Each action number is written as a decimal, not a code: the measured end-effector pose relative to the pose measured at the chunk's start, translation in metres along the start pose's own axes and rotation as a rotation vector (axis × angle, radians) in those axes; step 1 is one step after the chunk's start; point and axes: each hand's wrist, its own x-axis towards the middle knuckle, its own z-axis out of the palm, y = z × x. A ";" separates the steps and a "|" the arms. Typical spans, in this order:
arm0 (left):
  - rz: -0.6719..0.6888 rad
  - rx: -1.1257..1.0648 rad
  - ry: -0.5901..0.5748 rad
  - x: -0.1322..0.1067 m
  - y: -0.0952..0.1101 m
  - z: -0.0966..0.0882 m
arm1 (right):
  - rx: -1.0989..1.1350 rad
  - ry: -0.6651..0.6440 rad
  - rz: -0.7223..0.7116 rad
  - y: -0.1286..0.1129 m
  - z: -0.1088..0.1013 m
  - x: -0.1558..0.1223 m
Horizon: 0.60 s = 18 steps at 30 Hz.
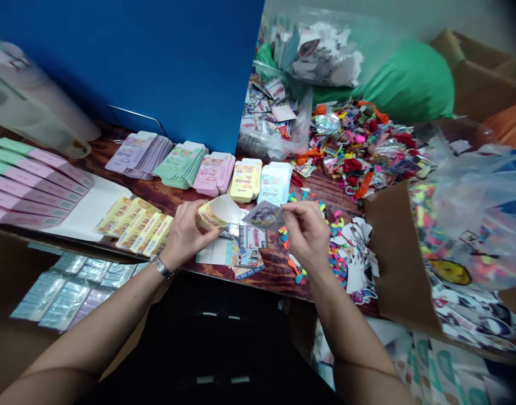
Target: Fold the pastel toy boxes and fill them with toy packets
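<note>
My left hand (185,230) is wrapped round a small yellow carton (210,218), whose open end faces right. Between the thumb and fingers of my right hand (307,230) is a card (264,215) with a dark printed picture, held just right of the carton's opening and apart from it. Below the two hands, several printed cards (252,237) lie loose on the dark red wooden table. Left of my left hand stands a row of filled-looking yellow cartons (135,224). What is inside the held carton is hidden.
Stacks of flat cartons in purple (133,153), green (182,163), pink (214,172), yellow (244,179) and blue (274,183) line the back. Colourful balloons (302,264), white cut-outs (359,253) and a trinket heap (367,140) lie right, beside a cardboard box (393,253).
</note>
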 end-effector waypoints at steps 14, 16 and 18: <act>0.113 -0.007 -0.077 -0.008 0.023 0.027 | -0.107 -0.140 -0.068 -0.014 0.051 -0.004; 0.158 -0.022 -0.093 -0.006 0.024 0.031 | -0.135 -0.152 -0.105 -0.011 0.051 -0.004; 0.201 -0.048 -0.113 -0.004 0.027 0.035 | -0.154 -0.199 -0.164 -0.008 0.051 -0.004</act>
